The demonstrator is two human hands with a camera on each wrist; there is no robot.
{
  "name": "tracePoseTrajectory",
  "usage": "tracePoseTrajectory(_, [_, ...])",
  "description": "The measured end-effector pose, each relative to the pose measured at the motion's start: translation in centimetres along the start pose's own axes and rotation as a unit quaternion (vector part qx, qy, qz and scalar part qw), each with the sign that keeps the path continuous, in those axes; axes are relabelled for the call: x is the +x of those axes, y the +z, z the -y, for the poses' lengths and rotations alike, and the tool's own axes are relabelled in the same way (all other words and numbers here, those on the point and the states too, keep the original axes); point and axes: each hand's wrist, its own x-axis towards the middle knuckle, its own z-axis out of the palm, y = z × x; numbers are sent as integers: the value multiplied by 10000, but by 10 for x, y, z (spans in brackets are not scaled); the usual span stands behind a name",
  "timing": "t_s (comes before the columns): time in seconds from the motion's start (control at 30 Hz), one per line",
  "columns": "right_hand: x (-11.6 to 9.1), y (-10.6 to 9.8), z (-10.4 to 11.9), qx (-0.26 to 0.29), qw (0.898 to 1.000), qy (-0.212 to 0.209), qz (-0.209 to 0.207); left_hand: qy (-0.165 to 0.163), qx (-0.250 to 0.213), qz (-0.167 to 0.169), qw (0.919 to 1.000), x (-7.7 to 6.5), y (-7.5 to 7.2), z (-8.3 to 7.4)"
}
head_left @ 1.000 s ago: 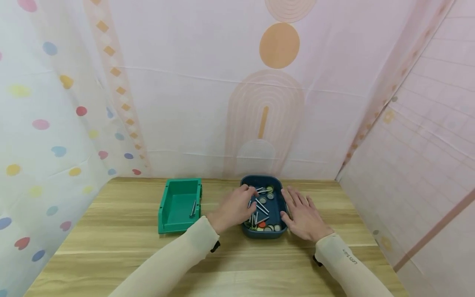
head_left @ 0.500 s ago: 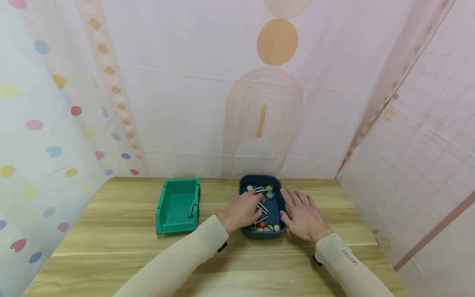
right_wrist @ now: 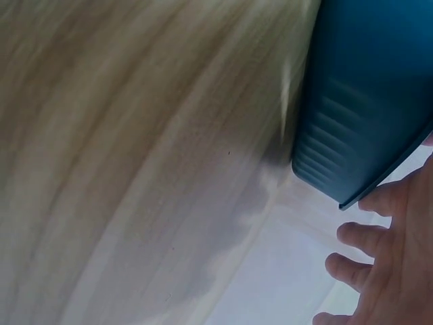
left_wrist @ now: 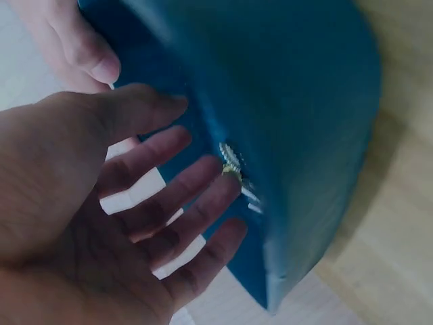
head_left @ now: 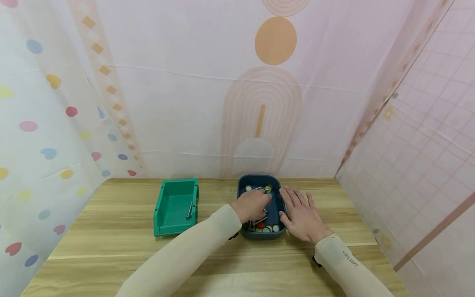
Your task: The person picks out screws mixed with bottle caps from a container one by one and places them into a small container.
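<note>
My left hand (head_left: 252, 206) reaches over the dark blue box (head_left: 264, 236), its fingers inside, above the contents. In the left wrist view, the fingers (left_wrist: 203, 210) of that hand are spread and loosely bent, with nothing seen between them. A ridged bottle cap (left_wrist: 230, 156) shows just past the fingertips. Silver screws (head_left: 261, 220) and several round caps (head_left: 276, 228) lie in the box, partly hidden by the hand. Flat against the box's right rim rests my right hand (head_left: 304, 216), fingers straight; the right wrist view shows its fingertips by the rim.
A green open-front bin (head_left: 174, 230) stands left of the box, with screws (head_left: 189, 209) leaning at its right side. Both containers are on a wooden table (head_left: 222, 264). A patterned cloth (head_left: 185, 103) hangs behind the table's back edge.
My left hand has moved right and deeper over the box, covering more of the screws. The right hand stays at the rim. The whole view has shifted slightly.
</note>
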Motion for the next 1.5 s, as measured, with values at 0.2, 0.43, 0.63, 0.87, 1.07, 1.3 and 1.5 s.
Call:
tracePoseTrajectory(0.2, [0,1,1,82,10000,-7,12,143,617,512,9967,19,-2,-2])
tracePoseTrajectory(0.43, [0,4,0,112,9999,-35,-69,208,1084,818,9905,45,23,8])
tracePoseTrajectory(0.63, [-1,4,1,197,9997,8,-106,97,1479,768,9860,82,69,27])
tracePoseTrajectory(0.87, [-2,2,2,218,9998,47,-17,41,1657,641,9841,113,118,52])
tracePoseTrajectory(1.07, [-2,3,1,194,9998,88,-39,21,1727,569,9833,111,116,50])
tracePoseTrajectory(1.3, [-2,1,3,117,9999,-10,-8,-173,1685,764,9826,97,96,39])
tracePoseTrajectory(1.5, [-3,2,3,-14,9999,-165,40,-222,1537,894,9838,87,82,34])
